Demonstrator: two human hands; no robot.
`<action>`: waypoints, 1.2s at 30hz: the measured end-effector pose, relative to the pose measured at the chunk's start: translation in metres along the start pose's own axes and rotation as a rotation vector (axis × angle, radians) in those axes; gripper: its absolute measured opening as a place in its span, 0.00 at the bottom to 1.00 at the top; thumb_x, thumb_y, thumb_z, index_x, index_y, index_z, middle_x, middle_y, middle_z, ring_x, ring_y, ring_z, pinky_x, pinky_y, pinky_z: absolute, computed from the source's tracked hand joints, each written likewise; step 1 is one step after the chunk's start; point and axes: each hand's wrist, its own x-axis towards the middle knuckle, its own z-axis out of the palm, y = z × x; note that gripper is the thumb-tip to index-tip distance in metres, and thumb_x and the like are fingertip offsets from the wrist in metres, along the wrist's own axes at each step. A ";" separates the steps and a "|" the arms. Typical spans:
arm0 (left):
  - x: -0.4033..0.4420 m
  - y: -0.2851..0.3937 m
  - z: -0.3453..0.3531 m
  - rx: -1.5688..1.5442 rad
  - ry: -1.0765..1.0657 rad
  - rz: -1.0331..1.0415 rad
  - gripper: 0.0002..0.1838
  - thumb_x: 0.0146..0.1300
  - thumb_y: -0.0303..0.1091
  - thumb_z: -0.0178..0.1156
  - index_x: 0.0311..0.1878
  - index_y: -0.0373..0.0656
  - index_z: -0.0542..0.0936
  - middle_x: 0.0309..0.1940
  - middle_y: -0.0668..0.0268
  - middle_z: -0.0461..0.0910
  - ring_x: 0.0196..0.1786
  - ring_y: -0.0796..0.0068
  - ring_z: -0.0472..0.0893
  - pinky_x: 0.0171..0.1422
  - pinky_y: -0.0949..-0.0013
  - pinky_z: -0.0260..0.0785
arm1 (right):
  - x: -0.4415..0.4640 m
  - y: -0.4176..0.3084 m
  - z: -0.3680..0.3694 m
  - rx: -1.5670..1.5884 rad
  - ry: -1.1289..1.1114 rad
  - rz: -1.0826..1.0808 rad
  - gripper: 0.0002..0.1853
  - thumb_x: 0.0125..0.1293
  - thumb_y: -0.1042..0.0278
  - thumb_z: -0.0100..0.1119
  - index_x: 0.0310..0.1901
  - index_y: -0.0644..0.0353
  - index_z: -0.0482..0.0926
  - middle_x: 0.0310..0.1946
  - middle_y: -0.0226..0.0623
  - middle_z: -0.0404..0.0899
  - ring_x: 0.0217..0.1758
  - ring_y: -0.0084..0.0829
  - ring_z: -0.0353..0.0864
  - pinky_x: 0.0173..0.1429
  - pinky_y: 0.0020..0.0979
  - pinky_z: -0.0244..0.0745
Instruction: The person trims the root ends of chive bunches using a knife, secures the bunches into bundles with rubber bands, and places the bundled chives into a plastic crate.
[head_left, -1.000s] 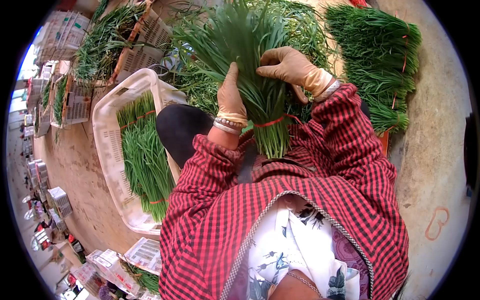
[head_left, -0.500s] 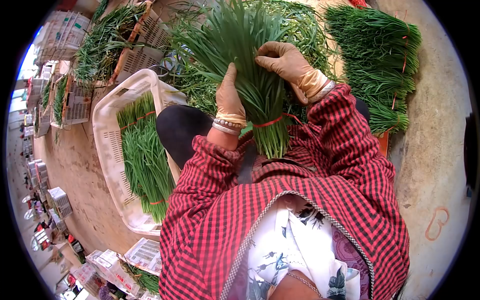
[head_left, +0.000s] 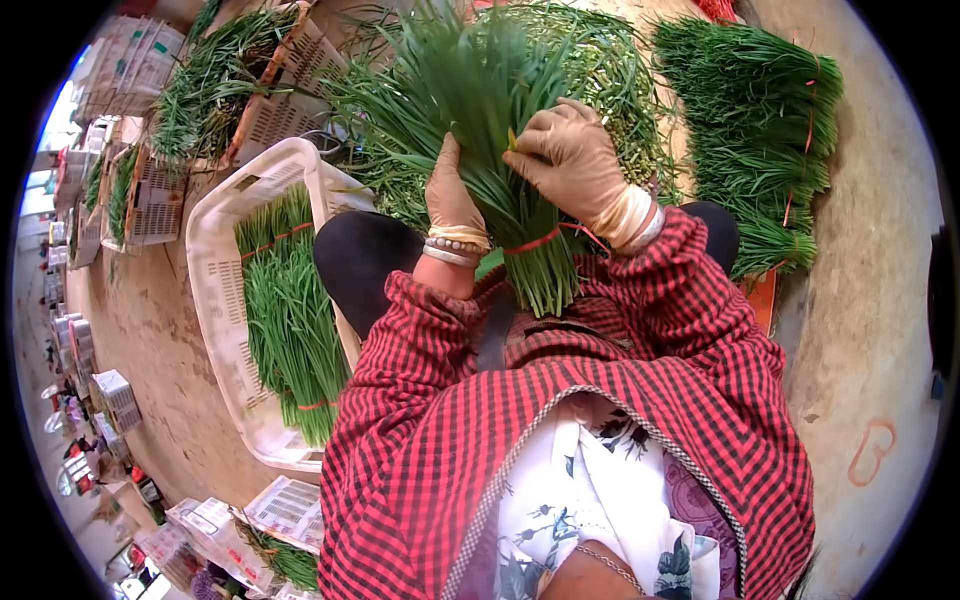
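Already, the chive bundle (head_left: 512,205) I'm holding is wearing its red tie (head_left: 535,242) near the stem ends, so I judge the binding done. Picking over seems to be going on: my right hand (head_left: 585,165) is nearly closed, thumb and forefinger pinching a small yellowish leaf (head_left: 511,139) against the greens. My left hand (head_left: 455,200) is curving around the bundle's side, thumb lying along the leaves, its other fingers mostly hidden. The bundle is sitting above my lap, pale cut stems pointing towards me, dark leaves fanning away, their tips blurring. Other tied bundles (head_left: 290,320) are lying in the white crate (head_left: 205,300) on my left, and more chives (head_left: 755,110) are forming a tied row on my right. Beyond my hands, loose leaves (head_left: 612,60) are lying heaped, unbound.
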 end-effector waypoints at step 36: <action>-0.032 0.008 0.022 0.126 -0.033 0.125 0.18 0.68 0.36 0.59 0.52 0.31 0.77 0.45 0.56 0.82 0.42 0.65 0.84 0.47 0.64 0.81 | 0.012 0.029 -0.023 -0.108 -0.010 0.095 0.11 0.52 0.58 0.70 0.33 0.55 0.86 0.51 0.35 0.80 0.69 0.45 0.65 0.73 0.44 0.55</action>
